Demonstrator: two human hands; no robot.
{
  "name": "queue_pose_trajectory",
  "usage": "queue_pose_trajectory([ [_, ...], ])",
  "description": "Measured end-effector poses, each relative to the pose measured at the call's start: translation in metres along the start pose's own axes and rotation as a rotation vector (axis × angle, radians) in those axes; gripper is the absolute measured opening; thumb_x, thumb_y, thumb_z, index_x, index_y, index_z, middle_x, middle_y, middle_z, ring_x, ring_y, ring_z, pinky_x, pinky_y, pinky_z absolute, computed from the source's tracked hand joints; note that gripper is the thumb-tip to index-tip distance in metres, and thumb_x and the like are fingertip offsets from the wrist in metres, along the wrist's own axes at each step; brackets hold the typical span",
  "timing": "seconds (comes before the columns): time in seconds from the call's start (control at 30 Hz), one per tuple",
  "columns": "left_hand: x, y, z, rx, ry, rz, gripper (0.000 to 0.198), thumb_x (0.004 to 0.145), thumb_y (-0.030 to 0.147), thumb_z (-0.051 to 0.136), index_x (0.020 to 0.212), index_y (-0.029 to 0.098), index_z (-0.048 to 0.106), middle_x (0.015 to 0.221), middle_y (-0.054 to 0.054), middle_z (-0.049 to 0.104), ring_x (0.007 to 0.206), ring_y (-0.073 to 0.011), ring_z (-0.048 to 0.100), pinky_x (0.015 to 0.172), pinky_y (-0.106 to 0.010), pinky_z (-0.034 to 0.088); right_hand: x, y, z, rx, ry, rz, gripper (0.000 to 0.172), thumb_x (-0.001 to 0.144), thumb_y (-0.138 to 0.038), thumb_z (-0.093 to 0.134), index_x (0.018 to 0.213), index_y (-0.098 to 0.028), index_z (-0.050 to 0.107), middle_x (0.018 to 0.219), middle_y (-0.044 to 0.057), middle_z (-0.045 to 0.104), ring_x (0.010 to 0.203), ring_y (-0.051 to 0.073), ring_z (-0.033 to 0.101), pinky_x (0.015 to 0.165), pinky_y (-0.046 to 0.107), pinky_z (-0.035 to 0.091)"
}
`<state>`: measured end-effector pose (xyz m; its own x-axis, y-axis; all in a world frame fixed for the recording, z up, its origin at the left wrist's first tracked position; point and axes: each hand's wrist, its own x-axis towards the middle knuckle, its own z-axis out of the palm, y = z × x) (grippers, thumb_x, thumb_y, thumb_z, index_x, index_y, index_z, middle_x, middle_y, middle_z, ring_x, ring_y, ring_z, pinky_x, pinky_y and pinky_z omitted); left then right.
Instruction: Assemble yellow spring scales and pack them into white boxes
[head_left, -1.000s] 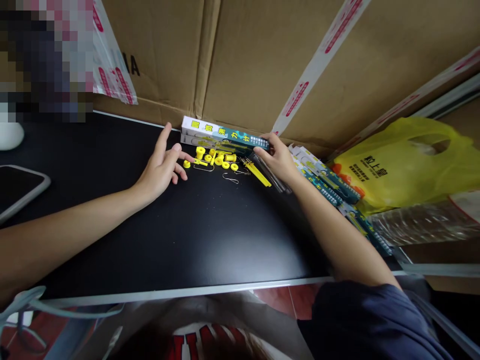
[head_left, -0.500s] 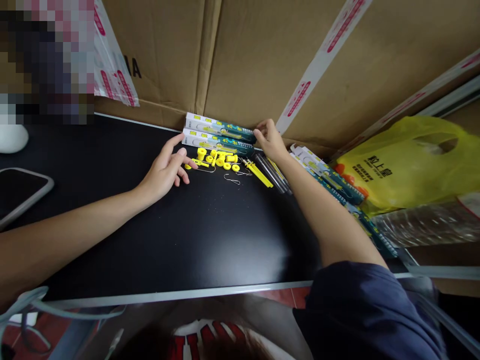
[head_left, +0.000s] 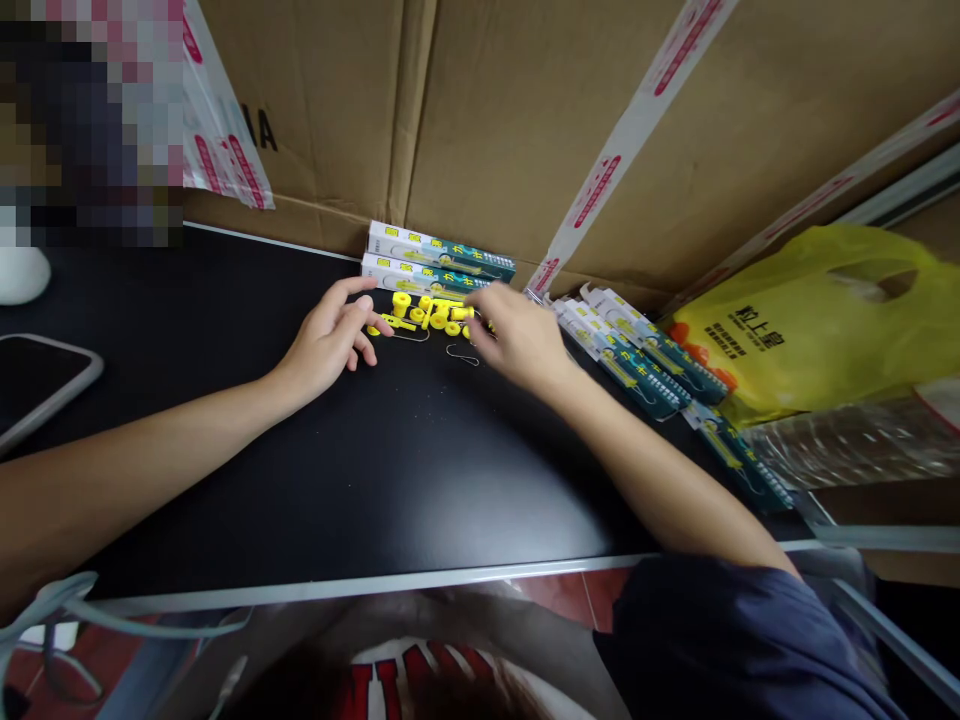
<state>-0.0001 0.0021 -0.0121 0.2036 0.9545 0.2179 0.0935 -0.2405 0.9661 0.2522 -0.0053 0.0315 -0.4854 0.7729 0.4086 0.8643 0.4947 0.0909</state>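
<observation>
My left hand point(head_left: 330, 335) rests on the black table point(head_left: 337, 470), fingers spread, fingertips touching the left end of a cluster of small yellow plastic parts point(head_left: 431, 314). My right hand point(head_left: 517, 335) hovers over the right end of that cluster, blurred, fingers curled downward; whether it holds anything is hidden. A thin wire hook point(head_left: 461, 353) lies just in front of the parts. Two long white and teal boxes point(head_left: 439, 262) lie side by side against the cardboard behind them.
Large taped cardboard boxes point(head_left: 525, 120) wall off the back. More packaged boxes point(head_left: 645, 360) fan out at right, beside a yellow plastic bag point(head_left: 817, 320) and clear packaging point(head_left: 847, 445). A phone point(head_left: 37, 385) lies at the left edge.
My right hand let go of the box at the back and moved toward me and left, over the yellow parts. The left hand has barely moved.
</observation>
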Motion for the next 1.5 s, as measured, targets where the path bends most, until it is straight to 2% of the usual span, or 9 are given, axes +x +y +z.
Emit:
queue_pose_trajectory([
  [0.1,-0.002,0.002,0.000,0.030,0.017,0.059,0.030,0.100,0.039,0.046,0.116,0.018,0.060,0.082,-0.003,0.067,0.048,-0.0071,0.054,0.040,-0.019,0.035,-0.024,-0.021,-0.003,-0.098,-0.134,-0.141,0.032,0.102,-0.032,0.039,0.091,-0.018,0.066,0.089,0.011,0.071,0.082,0.023,0.063,0.069,0.034,0.044],
  [0.3,-0.011,0.010,0.002,0.223,-0.048,0.202,0.026,0.098,0.031,0.047,0.093,0.015,0.068,0.066,0.001,0.062,0.046,-0.0061,0.046,0.048,-0.021,0.038,-0.031,0.013,-0.001,-0.132,-0.002,0.203,0.020,0.098,-0.025,0.049,0.098,-0.018,0.068,0.094,0.009,0.072,0.086,0.022,0.064,0.066,0.030,0.038],
  [0.53,-0.019,0.014,0.001,0.491,-0.235,0.431,0.028,0.097,0.026,0.048,0.089,0.015,0.072,0.063,0.002,0.064,0.051,-0.0080,0.053,0.052,-0.021,0.039,-0.029,0.029,0.005,-0.169,-0.127,0.185,0.017,0.095,-0.023,0.055,0.099,-0.016,0.070,0.102,0.012,0.071,0.096,0.027,0.063,0.071,0.032,0.043],
  [0.77,-0.019,0.009,0.002,0.595,-0.282,0.529,0.027,0.097,0.023,0.048,0.091,0.015,0.073,0.072,0.001,0.070,0.060,-0.0097,0.063,0.062,-0.021,0.046,-0.029,0.034,0.002,-0.188,-0.155,0.152,0.020,0.095,-0.020,0.052,0.101,-0.015,0.071,0.104,0.015,0.069,0.095,0.028,0.061,0.076,0.035,0.045],
  [0.93,-0.018,0.007,0.004,0.713,-0.253,0.647,0.029,0.099,0.024,0.047,0.093,0.014,0.074,0.098,-0.008,0.076,0.095,-0.0194,0.071,0.090,-0.032,0.052,-0.028,0.042,-0.007,-0.238,-0.216,0.288,0.019,0.093,-0.019,0.053,0.098,-0.016,0.071,0.103,0.014,0.070,0.095,0.029,0.063,0.070,0.034,0.041],
  [1.03,-0.017,0.004,0.004,0.831,-0.246,0.643,0.029,0.098,0.027,0.049,0.104,0.015,0.075,0.121,-0.011,0.073,0.115,-0.0254,0.068,0.107,-0.046,0.046,-0.027,0.044,-0.012,-0.249,-0.275,0.352,0.019,0.093,-0.020,0.052,0.093,-0.017,0.070,0.099,0.012,0.072,0.089,0.026,0.065,0.065,0.033,0.036],
  [1.13,-0.018,0.001,0.003,0.902,-0.246,0.586,0.030,0.098,0.030,0.049,0.110,0.018,0.074,0.128,-0.011,0.072,0.122,-0.0269,0.066,0.116,-0.056,0.037,-0.027,0.042,-0.014,-0.242,-0.312,0.370,0.017,0.092,-0.022,0.053,0.091,-0.018,0.069,0.097,0.011,0.074,0.087,0.025,0.066,0.063,0.032,0.033],
  [1.37,-0.019,0.001,0.003,0.933,-0.273,0.544,0.033,0.099,0.033,0.047,0.109,0.019,0.075,0.124,-0.010,0.074,0.120,-0.0254,0.067,0.119,-0.057,0.032,-0.028,0.035,-0.004,-0.240,-0.394,0.339,0.017,0.093,-0.028,0.054,0.094,-0.017,0.068,0.105,0.011,0.074,0.094,0.026,0.068,0.062,0.030,0.036],
  [1.5,-0.018,0.000,0.003,0.929,-0.273,0.538,0.032,0.099,0.033,0.047,0.108,0.019,0.074,0.124,-0.009,0.074,0.120,-0.0253,0.067,0.119,-0.058,0.031,-0.027,0.035,-0.003,-0.234,-0.354,0.374,0.018,0.093,-0.025,0.051,0.094,-0.018,0.067,0.102,0.012,0.074,0.090,0.025,0.068,0.064,0.030,0.037],
])
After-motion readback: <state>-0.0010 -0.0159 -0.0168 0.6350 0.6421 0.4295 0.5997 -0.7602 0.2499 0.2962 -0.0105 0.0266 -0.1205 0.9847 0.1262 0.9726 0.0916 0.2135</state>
